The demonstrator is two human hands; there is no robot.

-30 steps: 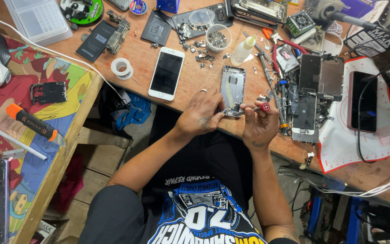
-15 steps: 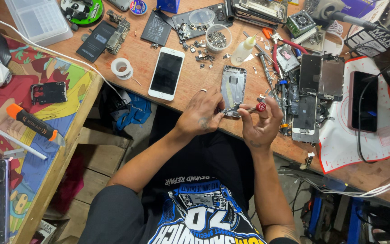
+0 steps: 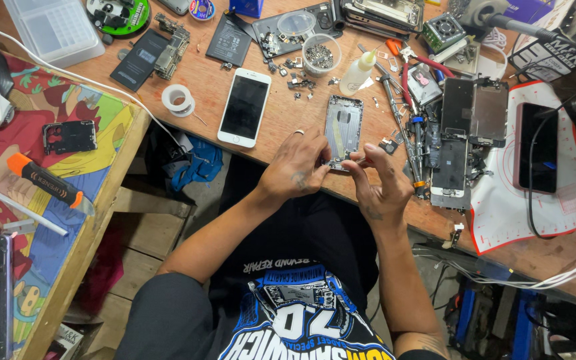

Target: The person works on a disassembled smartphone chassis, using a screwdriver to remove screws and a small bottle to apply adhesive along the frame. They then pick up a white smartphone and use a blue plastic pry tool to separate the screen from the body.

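Both of your hands are working at the near end of an opened phone housing on the wooden bench.

Going from left to right: an orange-handled tool point(image 3: 47, 183) is lying on the patterned side table, and a white phone point(image 3: 244, 107) is lying face up on the bench point(image 3: 221, 73). Your left hand point(image 3: 296, 167) is pinching the lower edge of the grey phone housing point(image 3: 343, 127) — fingers closed on it. Your right hand point(image 3: 381, 183) is meeting it there, fingertips pressing at the same edge; whether it is grasping a small part, you cannot tell. Further right, dismantled phone parts point(image 3: 465, 133) are lying beside a white mat point(image 3: 501, 220).
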